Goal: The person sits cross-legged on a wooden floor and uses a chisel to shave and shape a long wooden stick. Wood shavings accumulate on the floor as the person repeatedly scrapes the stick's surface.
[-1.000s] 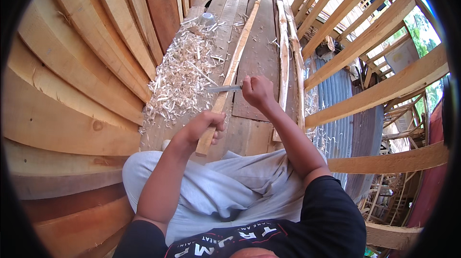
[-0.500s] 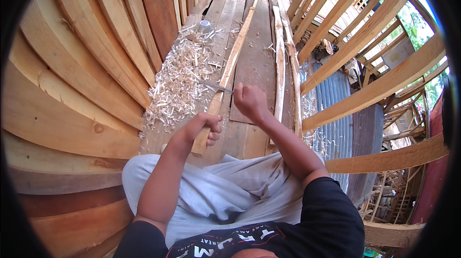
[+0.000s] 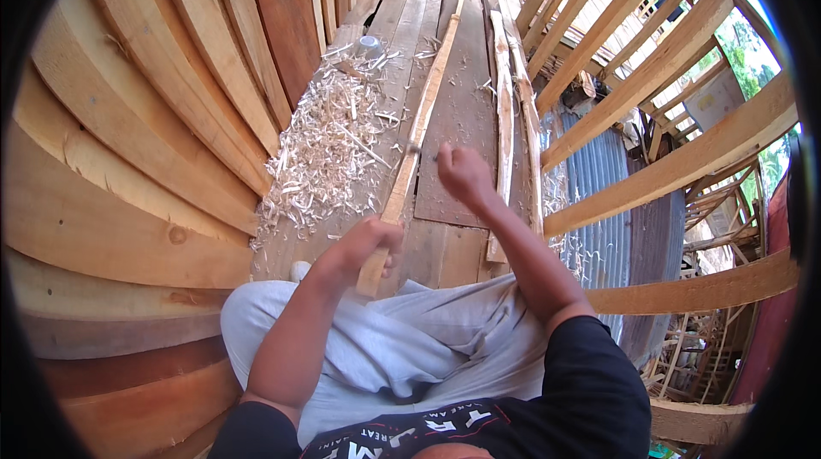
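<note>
A long, pale wooden stick point(image 3: 428, 96) slants away from my lap across the plank floor. My left hand point(image 3: 369, 247) is wrapped round it near its close end. To the right of the stick, my right hand point(image 3: 464, 173) is closed in a fist, apart from the wood. It holds a knife point(image 3: 414, 150) whose blade is barely visible now, a dark smear beside the stick. The knife's handle is hidden inside the fist.
Curly wood shavings point(image 3: 321, 147) are heaped left of the stick, with a small clear cup point(image 3: 369, 47) behind them. Two rough wooden strips point(image 3: 503, 108) lie along the right. Board walls point(image 3: 128, 211) and a slatted railing point(image 3: 676, 177) flank me.
My right hand has moved right, away from the stick, with the knife. The stick's near end and my left hand have shifted slightly down and right.
</note>
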Demonstrator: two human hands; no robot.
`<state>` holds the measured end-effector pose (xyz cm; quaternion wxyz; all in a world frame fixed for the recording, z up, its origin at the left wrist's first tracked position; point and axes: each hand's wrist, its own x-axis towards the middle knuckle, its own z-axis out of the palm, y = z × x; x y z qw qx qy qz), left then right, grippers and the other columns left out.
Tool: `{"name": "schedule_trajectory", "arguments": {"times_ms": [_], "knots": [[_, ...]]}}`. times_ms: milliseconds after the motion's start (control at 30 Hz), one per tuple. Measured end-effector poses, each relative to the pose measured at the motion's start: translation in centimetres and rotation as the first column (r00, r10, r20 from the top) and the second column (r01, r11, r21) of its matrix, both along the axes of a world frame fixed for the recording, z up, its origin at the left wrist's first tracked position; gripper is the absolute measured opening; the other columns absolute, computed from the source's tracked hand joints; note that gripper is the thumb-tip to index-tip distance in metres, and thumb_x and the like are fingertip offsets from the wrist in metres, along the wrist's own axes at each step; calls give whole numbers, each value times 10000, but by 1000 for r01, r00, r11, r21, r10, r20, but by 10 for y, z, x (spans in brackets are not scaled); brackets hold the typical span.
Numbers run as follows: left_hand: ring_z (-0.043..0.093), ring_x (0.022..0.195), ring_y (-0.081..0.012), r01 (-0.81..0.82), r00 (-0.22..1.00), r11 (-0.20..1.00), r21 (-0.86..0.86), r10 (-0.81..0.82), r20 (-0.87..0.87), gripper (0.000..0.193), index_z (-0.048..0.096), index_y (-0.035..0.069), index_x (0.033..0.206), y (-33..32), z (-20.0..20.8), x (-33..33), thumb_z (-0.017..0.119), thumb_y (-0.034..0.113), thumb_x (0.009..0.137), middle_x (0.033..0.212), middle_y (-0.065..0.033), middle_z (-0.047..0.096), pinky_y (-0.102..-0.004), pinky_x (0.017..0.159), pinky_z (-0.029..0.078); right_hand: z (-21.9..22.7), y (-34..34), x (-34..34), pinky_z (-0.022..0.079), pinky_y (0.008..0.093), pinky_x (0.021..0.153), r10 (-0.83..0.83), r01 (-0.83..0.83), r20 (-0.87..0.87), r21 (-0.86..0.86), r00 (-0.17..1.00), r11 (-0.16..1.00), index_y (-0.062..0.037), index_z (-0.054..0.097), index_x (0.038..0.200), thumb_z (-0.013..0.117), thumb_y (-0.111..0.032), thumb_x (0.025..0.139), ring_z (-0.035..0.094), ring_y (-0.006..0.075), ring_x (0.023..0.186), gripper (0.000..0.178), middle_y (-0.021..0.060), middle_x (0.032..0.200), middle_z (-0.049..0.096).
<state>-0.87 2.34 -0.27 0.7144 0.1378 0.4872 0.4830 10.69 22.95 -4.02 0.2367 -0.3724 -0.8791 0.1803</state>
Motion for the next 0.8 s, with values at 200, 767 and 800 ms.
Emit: {"name": "schedule_trajectory", "arguments": {"times_ms": [200,767,800], "knots": [[443,472,-105,11,999,1000,20,-10,-46,277,452,68,962,-2,9,8,563,72,709,627,-15,460,-263,392,369,-6,18,3,448,534,614,-75,77,-58,45,996,996,23,553,528,423,-300,924,562,467,577,527,274,555,515],[539,603,-127,43,966,999,-8,-44,-255,295,533,17,968,-4,8,17,650,164,741,772,-48,565,-295,538,464,-32,61,23,467,551,709,-169,172,61,-48,984,984,34,604,632,349,-338,956,591,479,660,556,278,665,595],[543,616,-128,39,969,999,-15,-42,-243,306,534,14,977,-5,3,13,653,169,741,775,-48,568,-297,546,465,-20,43,12,466,551,716,-88,99,119,-90,989,991,34,609,645,347,-339,954,595,477,681,551,276,685,603]]}}
